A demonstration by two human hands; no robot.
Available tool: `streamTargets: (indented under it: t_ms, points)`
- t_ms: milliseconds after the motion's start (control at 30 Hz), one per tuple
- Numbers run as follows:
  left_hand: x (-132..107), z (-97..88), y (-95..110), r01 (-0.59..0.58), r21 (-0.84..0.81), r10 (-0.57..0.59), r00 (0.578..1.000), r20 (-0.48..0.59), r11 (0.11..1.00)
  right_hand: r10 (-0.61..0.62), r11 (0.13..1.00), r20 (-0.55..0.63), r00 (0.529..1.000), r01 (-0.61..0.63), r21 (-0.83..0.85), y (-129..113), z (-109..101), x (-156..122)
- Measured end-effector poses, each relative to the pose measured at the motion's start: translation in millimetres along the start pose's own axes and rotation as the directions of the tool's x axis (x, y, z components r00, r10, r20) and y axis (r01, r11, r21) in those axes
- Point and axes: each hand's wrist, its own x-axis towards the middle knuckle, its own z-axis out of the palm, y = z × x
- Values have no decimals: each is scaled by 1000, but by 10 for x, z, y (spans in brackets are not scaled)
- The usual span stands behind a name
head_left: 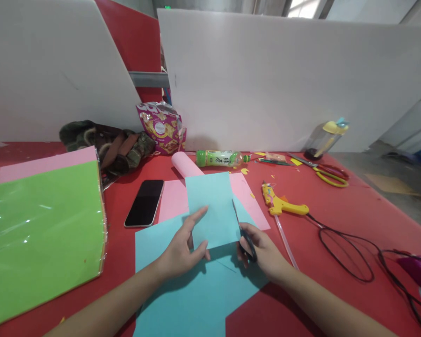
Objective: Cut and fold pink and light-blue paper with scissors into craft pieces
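My left hand (187, 241) grips a light blue sheet of paper (212, 201) by its lower left side, thumb and forefinger on top and other fingers underneath. In my right hand (261, 245) is a pair of black-handled scissors (249, 248), its blades pointing away from me along the right edge of the sheet. Whether the blades are parted cannot be made out. Beneath both hands lie larger light blue sheets (182, 299), and pink paper (171, 201) shows behind them.
A phone (144, 203) and a packet of green paper (49, 234) lie left. Behind are a pink roll (185, 164), a drink bottle (221, 158) and a snack bag (163, 128). To the right are a yellow glue gun (284, 205) with a looped cord, and large scissors (328, 175).
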Motion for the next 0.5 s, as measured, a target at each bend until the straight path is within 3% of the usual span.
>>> streamTargets:
  t_ms: [500]
  points:
    - [-13,21,-55,-31,-20,31,999,-20,999,6,1000,-26,1000,-6,27,-30,11,-7]
